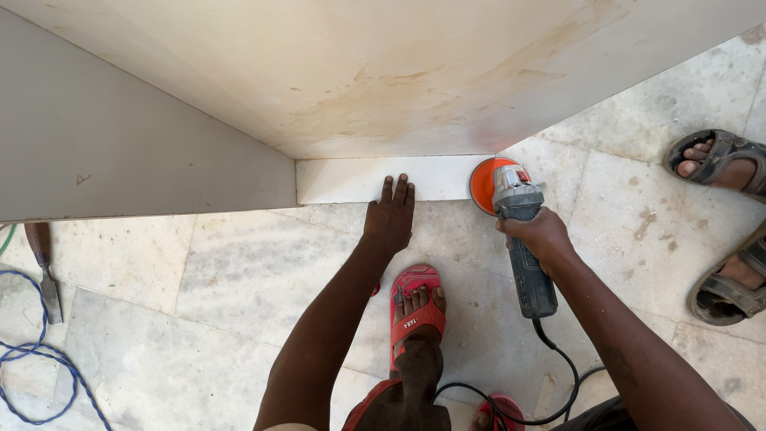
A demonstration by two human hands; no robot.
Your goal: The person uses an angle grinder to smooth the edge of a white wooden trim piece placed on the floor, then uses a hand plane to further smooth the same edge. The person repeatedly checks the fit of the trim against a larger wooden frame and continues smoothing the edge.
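Two bare forearms reach down from the bottom edge. Between them, a foot in a red rubber sandal (415, 307) stands on the pale marble tile floor (239, 271); a second red sandal shows only as a sliver at the bottom edge.

Left hand (389, 217): open, fingers straight and close together, holding nothing. Fingertips press flat on the narrow white stone strip (375, 179) that runs along the foot of the big cream, rust-stained slab (383, 72).

Right hand (541, 237): grip closed around the body of the grey and blue angle grinder (523, 239). Its orange round disc (483, 183) sits at the strip's right end, touching or just off it; I cannot tell which. Black power cord (558, 359) trails from the tool's tail and loops back toward the bottom edge.

Edges and room: the slab overhangs the strip from above. A grey panel (120, 152) closes the left, its lower edge slanting across the floor. Open tile lies left of the left arm. To the right, another person's two feet in dark strapped sandals (722, 231) stand near the grinder but apart from it.

Far left: brown-handled chisel (44, 267) lies flat, with a blue cord (36, 359) coiled just below.

Lettering on the red sandal's strap, white; no packages in view.
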